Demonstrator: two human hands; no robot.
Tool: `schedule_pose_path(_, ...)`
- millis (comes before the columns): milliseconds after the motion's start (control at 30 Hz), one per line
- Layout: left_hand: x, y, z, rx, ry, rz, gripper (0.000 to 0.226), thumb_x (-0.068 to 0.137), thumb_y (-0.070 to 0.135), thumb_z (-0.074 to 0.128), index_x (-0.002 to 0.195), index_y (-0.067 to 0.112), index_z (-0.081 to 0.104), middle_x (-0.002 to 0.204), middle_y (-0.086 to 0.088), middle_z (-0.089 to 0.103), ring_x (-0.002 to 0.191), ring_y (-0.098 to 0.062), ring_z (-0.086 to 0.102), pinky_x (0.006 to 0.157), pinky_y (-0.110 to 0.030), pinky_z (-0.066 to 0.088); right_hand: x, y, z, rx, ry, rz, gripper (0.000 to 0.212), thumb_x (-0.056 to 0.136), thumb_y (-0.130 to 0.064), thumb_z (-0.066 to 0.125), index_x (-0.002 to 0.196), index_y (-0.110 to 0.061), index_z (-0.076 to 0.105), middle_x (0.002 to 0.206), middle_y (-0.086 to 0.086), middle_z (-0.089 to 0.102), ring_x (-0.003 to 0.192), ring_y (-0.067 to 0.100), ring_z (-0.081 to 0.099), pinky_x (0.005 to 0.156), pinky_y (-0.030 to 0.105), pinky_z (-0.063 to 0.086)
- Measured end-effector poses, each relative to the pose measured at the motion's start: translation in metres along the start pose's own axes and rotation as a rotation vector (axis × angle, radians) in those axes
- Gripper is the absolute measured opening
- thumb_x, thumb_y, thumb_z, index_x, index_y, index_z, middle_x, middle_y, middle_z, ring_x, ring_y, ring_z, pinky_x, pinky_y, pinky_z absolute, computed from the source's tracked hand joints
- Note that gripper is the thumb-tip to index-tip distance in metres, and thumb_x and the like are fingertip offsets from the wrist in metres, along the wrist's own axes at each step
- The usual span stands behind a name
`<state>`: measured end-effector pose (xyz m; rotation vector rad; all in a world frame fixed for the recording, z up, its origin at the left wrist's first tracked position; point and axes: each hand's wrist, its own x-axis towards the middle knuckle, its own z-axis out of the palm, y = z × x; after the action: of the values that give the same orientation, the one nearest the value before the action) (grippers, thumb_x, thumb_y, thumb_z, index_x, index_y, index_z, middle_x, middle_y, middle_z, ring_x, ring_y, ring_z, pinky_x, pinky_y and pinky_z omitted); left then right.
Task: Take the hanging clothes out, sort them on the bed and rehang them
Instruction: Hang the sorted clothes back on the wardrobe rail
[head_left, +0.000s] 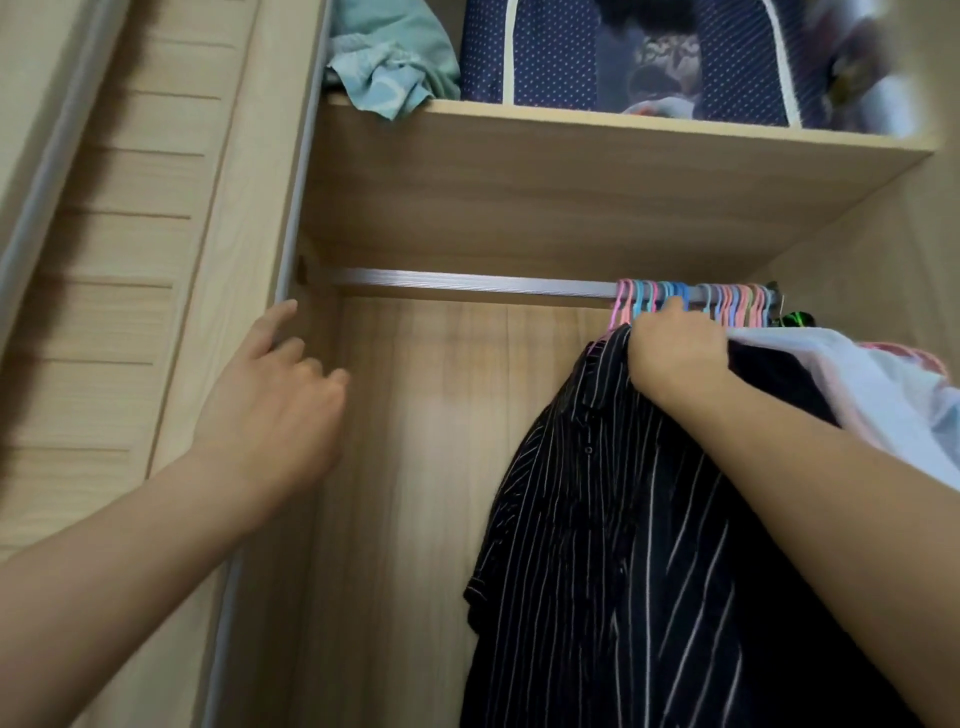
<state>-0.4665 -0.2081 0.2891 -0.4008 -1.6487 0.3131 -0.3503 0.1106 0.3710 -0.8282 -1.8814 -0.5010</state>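
Observation:
Inside a wooden wardrobe a metal rail (467, 285) runs across. Several pink and blue hangers (696, 304) crowd its right end. A black shirt with thin white stripes (613, 545) hangs at the front of the bunch, with white and pink clothes (883, 384) behind it. My right hand (675, 358) grips the hangers' necks just under the rail, its fingers curled over the black shirt's collar. My left hand (275, 405) is raised by the wardrobe's left edge, fingers spread and holding nothing.
A louvred sliding door (119, 260) stands at the left. The shelf (597, 124) above the rail carries a crumpled teal cloth (384, 67) and a navy dotted storage bag (623, 52). The rail's left half is bare.

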Motion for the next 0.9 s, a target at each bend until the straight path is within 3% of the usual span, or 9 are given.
schedule_pose_path(100,-0.005,0.006,-0.016,-0.059,-0.122,-0.044,0.031,0.077,0.043,0.047,0.083,0.020,0.066,0.072,-0.005,0.071,0.079,-0.027,0.070,0.120,-0.047,0.014,-0.009,0.006,-0.010,0.057,0.154,-0.172,0.029,0.087,-0.012,0.057,0.114,-0.005,0.063,0.117,0.017,0.052,0.111,0.036,0.051,0.073,0.042,0.043)
schedule_pose_path(200,-0.020,0.023,-0.038,-0.166,-0.315,-0.136,0.029,0.088,0.043,0.049,0.110,0.028,0.062,0.102,0.000,0.074,0.106,-0.019,0.068,0.120,-0.040,0.008,-0.030,0.011,-0.026,0.309,0.219,-0.368,0.009,0.085,-0.008,0.052,0.086,-0.009,0.061,0.092,0.014,0.058,0.090,0.035,0.059,0.063,0.036,0.037)
schedule_pose_path(267,-0.042,0.044,-0.062,-0.257,-0.355,-0.245,0.026,0.090,0.039,0.054,0.112,0.028,0.063,0.108,-0.003,0.073,0.111,-0.022,0.066,0.120,-0.040,0.014,-0.053,0.015,-0.029,0.471,0.137,-0.445,0.015,0.087,-0.011,0.049,0.086,-0.009,0.064,0.083,0.009,0.059,0.077,0.032,0.060,0.062,0.035,0.047)
schedule_pose_path(367,-0.099,0.090,-0.106,-0.277,-0.407,-0.338,0.015,0.093,0.037,0.052,0.099,0.029,0.063,0.104,0.000,0.073,0.108,-0.023,0.066,0.115,-0.040,0.026,-0.117,0.026,-0.019,0.708,-0.103,-0.577,0.023,0.087,-0.012,0.046,0.091,-0.015,0.068,0.086,0.007,0.065,0.076,0.028,0.062,0.069,0.040,0.057)
schedule_pose_path(433,-0.142,0.120,-0.140,-0.232,-0.567,-0.288,0.014,0.094,0.040,0.048,0.090,0.029,0.055,0.103,0.004,0.070,0.107,-0.020,0.064,0.105,-0.036,0.035,-0.176,0.036,-0.013,0.779,-0.294,-0.707,0.024,0.088,-0.010,0.045,0.090,-0.016,0.068,0.087,0.006,0.064,0.077,0.027,0.061,0.070,0.039,0.056)
schedule_pose_path(533,-0.199,0.134,-0.203,-0.184,-0.850,-0.236,0.021,0.094,0.039,0.044,0.098,0.025,0.059,0.105,0.005,0.064,0.108,-0.021,0.062,0.088,-0.035,0.049,-0.250,0.038,-0.016,0.794,-0.525,-0.887,0.022,0.089,-0.010,0.046,0.088,-0.017,0.066,0.091,0.005,0.063,0.081,0.029,0.061,0.073,0.040,0.056)
schedule_pose_path(600,-0.224,0.118,-0.241,-0.155,-0.941,-0.327,0.022,0.094,0.035,0.045,0.100,0.022,0.062,0.105,0.003,0.064,0.106,-0.023,0.063,0.081,-0.033,0.053,-0.276,0.031,-0.029,0.871,-0.563,-0.911,0.024,0.091,-0.010,0.045,0.090,-0.018,0.067,0.094,0.005,0.065,0.082,0.028,0.062,0.074,0.041,0.057)
schedule_pose_path(733,-0.264,0.075,-0.324,-0.145,-0.906,-0.527,0.020,0.095,0.032,0.046,0.095,0.022,0.064,0.099,0.001,0.067,0.094,-0.026,0.065,0.075,-0.033,0.053,-0.324,0.018,-0.079,1.103,-0.542,-0.899,0.027,0.091,-0.019,0.045,0.092,-0.025,0.071,0.102,0.004,0.070,0.093,0.032,0.065,0.081,0.040,0.056)
schedule_pose_path(900,-0.367,0.076,-0.444,-0.208,-0.995,-0.758,0.021,0.092,0.037,0.042,0.086,0.028,0.060,0.084,0.006,0.063,0.083,-0.021,0.063,0.072,-0.036,0.054,-0.452,0.011,-0.150,1.236,-0.766,-1.136,0.032,0.093,-0.025,0.042,0.099,-0.027,0.074,0.110,0.006,0.071,0.101,0.031,0.066,0.086,0.042,0.055)
